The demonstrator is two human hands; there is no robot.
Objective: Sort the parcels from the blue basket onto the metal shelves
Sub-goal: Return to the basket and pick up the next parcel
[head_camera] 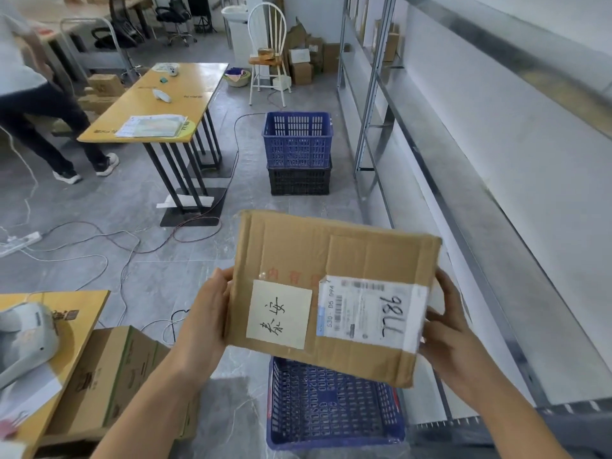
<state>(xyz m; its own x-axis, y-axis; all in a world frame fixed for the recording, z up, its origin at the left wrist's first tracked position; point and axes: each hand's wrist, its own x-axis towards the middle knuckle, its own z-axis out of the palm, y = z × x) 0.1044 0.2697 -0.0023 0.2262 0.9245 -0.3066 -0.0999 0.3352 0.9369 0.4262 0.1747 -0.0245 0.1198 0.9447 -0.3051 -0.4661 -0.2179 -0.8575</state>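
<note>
Holding the cardboard parcel (331,293) above the blue basket (334,415), my left hand (205,316) and right hand (447,329) only clamp its side edges — it could slip while swinging toward the metal shelves (463,207).

We hold one flat cardboard parcel (334,293) between our left hand (205,321) and right hand (452,339), above the blue basket (331,409) on the floor. It bears a cream handwritten note (280,314) and a printed shipping label (371,313). Metal shelves (463,207) run along our right; farther off, a second blue basket (298,139) sits stacked on a black crate (299,180).
</note>
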